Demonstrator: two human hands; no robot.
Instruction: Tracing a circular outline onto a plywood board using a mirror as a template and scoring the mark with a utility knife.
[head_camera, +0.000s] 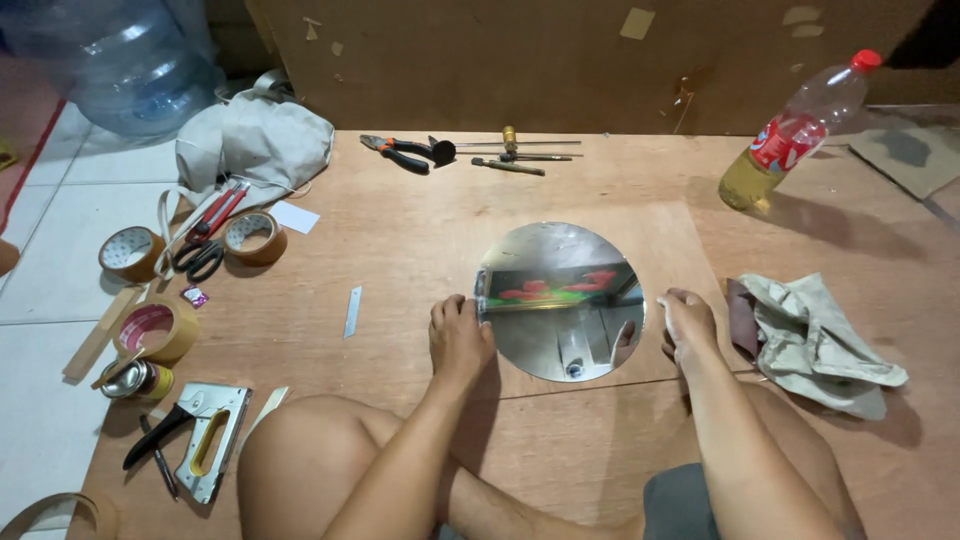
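Both hands rest on the plywood board (420, 250), the left hand (458, 340) and right hand (688, 325) with curled fingers touching opposite edges of the round mirror (560, 300). Farther off lie pliers (405, 152) and a plastic bottle (795, 130).

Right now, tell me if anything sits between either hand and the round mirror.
Nothing visible does. The left hand touches the left edge of the round mirror, and the right hand rests at its right edge. The crumpled cloth lies beyond the right hand, and the small blade lies left of the left hand.
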